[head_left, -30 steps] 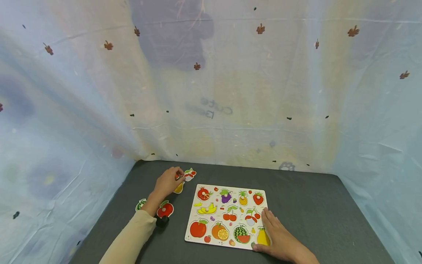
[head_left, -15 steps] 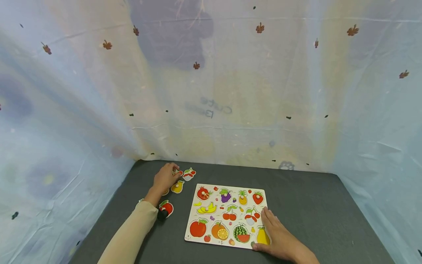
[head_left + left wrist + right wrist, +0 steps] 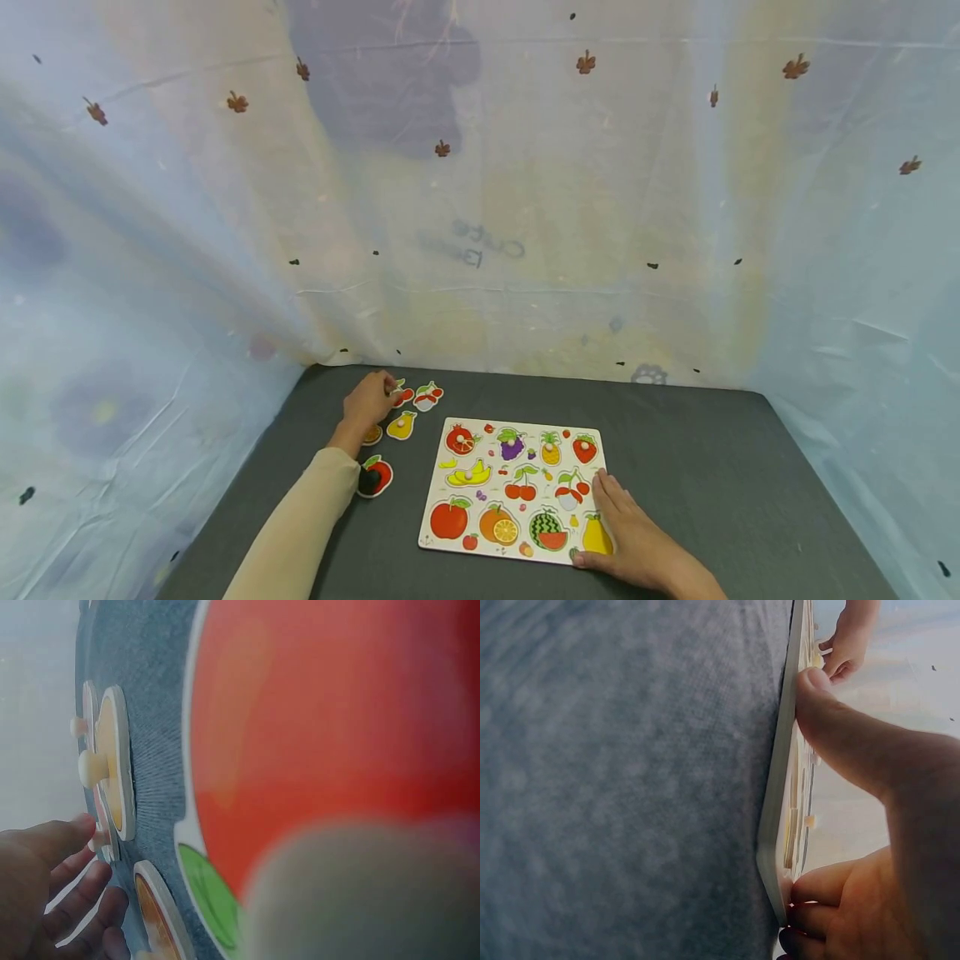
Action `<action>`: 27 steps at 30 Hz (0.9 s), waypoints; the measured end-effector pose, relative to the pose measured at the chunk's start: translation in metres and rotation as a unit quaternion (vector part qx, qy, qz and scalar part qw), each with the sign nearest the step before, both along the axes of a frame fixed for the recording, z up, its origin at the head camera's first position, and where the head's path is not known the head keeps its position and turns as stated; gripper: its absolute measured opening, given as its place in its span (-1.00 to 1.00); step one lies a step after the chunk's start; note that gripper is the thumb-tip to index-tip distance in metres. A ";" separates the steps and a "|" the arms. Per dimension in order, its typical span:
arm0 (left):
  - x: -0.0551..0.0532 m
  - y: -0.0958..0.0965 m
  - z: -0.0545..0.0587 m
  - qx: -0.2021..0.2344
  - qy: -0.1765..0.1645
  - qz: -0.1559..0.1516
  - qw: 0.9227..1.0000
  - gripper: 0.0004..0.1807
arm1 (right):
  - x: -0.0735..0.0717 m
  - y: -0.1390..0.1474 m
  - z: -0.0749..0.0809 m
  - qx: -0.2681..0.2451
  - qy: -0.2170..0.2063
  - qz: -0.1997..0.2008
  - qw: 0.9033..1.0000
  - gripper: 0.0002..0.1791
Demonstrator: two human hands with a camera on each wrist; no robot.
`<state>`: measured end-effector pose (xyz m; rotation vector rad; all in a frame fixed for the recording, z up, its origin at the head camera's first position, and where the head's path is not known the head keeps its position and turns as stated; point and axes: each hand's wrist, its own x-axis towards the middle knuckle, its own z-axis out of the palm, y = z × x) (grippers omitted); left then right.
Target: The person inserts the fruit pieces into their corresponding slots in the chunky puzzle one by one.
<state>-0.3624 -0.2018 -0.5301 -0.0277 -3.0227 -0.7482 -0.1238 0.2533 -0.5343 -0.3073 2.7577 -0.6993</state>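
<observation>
My left hand (image 3: pixel 367 404) is at the far left of the grey table, over a cherry puzzle piece (image 3: pixel 406 397). In the left wrist view its thumb and index fingertips pinch at the pale knob (image 3: pixel 98 838) of that piece. A pear piece (image 3: pixel 402 426) lies just in front, and an orange piece (image 3: pixel 372 435) is partly hidden by the hand. The white fruit puzzle board (image 3: pixel 438 485) lies flat at the centre. My right hand (image 3: pixel 636 537) rests on its near right corner, fingers extended along the right side and thumb on the near edge, covering part of the pear picture.
A red-and-white fruit piece (image 3: pixel 427 397) lies beside the cherry piece. Nearer me, an apple piece (image 3: pixel 382 479) is partly covered by the black wrist camera (image 3: pixel 367 481). A patterned curtain (image 3: pixel 525 317) hangs behind the table (image 3: pixel 690 467) and along both sides.
My left hand has shifted back and left, uncovering the pear piece and more of the cherry piece. The sleeve now hides the watermelon piece. My right hand stays on the board.
</observation>
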 end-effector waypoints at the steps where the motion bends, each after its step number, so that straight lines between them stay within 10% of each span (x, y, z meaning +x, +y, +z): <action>1: 0.000 0.000 0.000 0.000 -0.001 0.003 1.000 -0.71 | 0.000 0.000 0.000 0.001 0.002 0.001 1.000 0.44; 27: 0.010 0.005 0.002 -0.007 0.020 0.003 1.000 -0.80 | 0.000 0.000 0.000 0.002 -0.006 -0.003 1.000 0.45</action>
